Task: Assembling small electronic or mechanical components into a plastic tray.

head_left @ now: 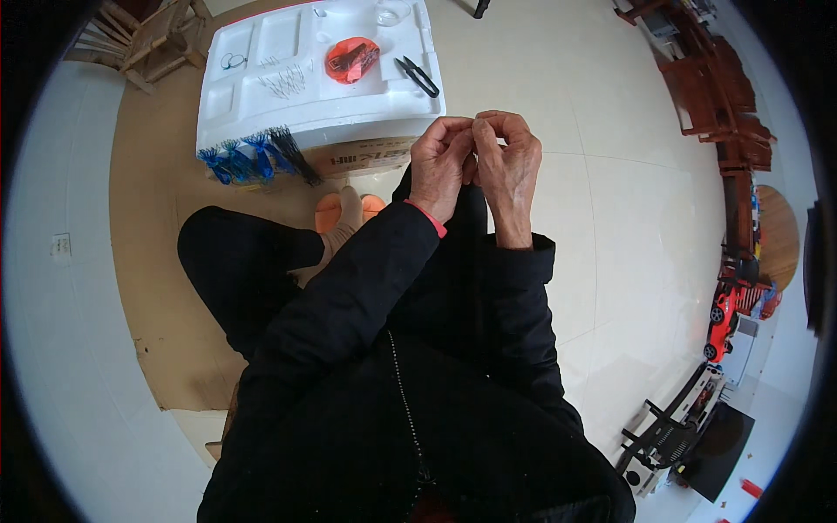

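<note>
My left hand [438, 170] and my right hand [511, 170] meet in front of me, fingertips touching. Both are closed in a pinch; whatever lies between the fingers is too small to make out. Just beyond them stands a white foam board [349, 112] with shallow compartments. On it lie black thread snips [417, 77], an orange-red round bag [352, 59] with dark pieces in it, scattered thin wire-like bits [283, 81] and a small coil of green thread [233, 61]. A small clear dish [391, 12] sits at its far edge.
Blue tied bundles [235, 161] and dark strands [295, 155] hang off the board's near left edge. A cardboard box [362, 158] is under it. Far left stands a wooden chair [166, 44]. Along the right wall are a red toy car [720, 321] and wooden furniture [724, 96].
</note>
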A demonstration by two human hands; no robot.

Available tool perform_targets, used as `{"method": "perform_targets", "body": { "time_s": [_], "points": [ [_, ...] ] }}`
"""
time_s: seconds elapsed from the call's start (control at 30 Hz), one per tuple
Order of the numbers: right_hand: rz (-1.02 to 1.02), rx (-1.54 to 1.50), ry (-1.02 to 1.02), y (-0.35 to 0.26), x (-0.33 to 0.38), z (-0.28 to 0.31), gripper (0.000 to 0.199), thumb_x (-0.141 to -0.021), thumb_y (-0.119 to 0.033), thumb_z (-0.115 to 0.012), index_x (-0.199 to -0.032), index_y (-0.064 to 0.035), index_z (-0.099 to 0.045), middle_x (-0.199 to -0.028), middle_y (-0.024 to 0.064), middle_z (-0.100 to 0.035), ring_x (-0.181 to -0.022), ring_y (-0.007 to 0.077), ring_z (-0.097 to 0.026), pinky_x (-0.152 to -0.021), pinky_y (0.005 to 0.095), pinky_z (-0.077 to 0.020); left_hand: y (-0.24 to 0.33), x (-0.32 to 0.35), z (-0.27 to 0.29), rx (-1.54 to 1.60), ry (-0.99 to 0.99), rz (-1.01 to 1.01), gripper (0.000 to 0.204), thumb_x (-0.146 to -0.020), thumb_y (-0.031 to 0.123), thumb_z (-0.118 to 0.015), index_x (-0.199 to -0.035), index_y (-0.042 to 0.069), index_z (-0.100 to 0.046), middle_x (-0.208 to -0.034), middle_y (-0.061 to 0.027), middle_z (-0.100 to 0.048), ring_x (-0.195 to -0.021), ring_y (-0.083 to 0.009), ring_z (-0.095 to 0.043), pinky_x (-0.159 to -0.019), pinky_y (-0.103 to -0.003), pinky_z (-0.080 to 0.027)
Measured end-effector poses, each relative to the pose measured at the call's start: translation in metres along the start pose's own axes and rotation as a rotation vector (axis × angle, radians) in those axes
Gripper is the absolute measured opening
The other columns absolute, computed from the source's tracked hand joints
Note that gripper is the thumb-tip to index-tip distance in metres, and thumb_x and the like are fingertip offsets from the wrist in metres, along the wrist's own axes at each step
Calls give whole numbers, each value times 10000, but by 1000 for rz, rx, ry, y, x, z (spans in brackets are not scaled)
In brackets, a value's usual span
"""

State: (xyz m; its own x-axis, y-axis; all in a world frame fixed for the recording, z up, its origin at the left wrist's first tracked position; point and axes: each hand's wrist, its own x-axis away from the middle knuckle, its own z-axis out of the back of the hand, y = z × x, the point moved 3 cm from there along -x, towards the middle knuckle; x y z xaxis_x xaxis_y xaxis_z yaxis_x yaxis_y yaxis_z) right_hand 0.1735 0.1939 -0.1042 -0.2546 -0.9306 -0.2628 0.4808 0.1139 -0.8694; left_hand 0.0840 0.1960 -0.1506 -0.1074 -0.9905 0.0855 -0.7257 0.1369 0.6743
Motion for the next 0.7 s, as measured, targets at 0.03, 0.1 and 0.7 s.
{"method": "perform_targets", "body": {
  "time_s": [0.03, 0.1, 0.7],
  "points": [
    [0, 0, 0, 0, 0, 0, 221, -869, -136, -573, -906, 80, -599, -708, 108, -618, -442, 119, -549, -362, 233, -415, 0, 0, 0, 3, 4, 8, 89, -927, 79, -552, -954, -2, -577, -730, -27, -584, -487, -43, -447, -406, -203, -341],
    [25, 5, 8, -1, 0, 0, 221, -871, -139, -574, -902, 79, -602, -710, 109, -620, -448, 120, -553, -362, 232, -416, 0, 0, 0, 7, 8, 16, 89, -927, 79, -552, -953, -3, -577, -725, -26, -582, -487, -43, -446, -406, -203, -340],
    [-91, -99, -9, -15, 4, 3, 231, -876, -162, -583, -895, 65, -620, -714, 100, -618, -498, 114, -557, -374, 230, -419, 1, 1, -1, 22, -29, 23, 101, -933, 85, -540, -961, -11, -561, -705, -51, -573, -464, -72, -462, -412, -232, -409]
  ]
}}
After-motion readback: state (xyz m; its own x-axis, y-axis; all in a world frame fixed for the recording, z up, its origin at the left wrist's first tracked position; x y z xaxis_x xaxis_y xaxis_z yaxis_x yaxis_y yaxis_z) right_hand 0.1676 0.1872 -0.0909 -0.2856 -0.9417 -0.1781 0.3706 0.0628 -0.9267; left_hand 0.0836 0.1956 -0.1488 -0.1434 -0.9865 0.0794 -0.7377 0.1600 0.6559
